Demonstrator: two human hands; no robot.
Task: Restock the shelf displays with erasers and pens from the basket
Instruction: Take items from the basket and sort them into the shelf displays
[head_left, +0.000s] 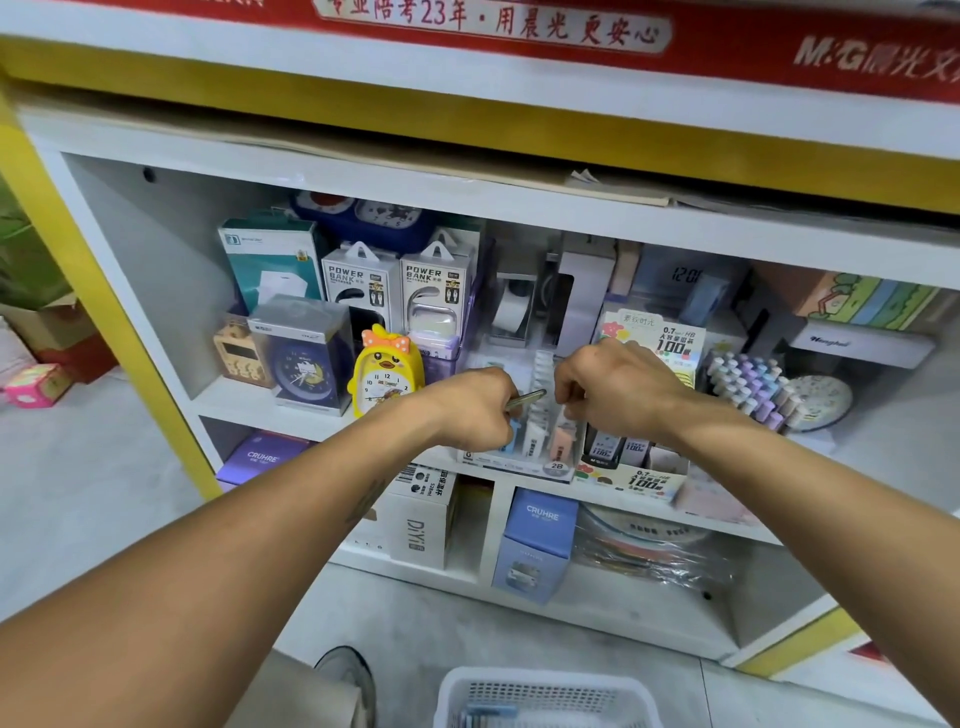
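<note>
My left hand (475, 408) grips a thin greenish pen (527, 399) whose tip points right, over a clear display tray (519, 467) of small erasers (537, 434) on the middle shelf. My right hand (618, 387) hovers over the same tray, with its fingers curled down among the erasers; what it pinches is hidden. To the tray's right stands a box of pencil leads (631, 452). The white basket (545, 699) sits on the floor at the bottom edge, with bluish items inside.
A yellow duck clock (387, 371) stands left of the tray, with boxed clocks and power bank boxes (400, 286) behind. Pastel pens (753, 387) fill a holder to the right. Boxes occupy the lower shelf (540, 540). My shoe (348, 675) is beside the basket.
</note>
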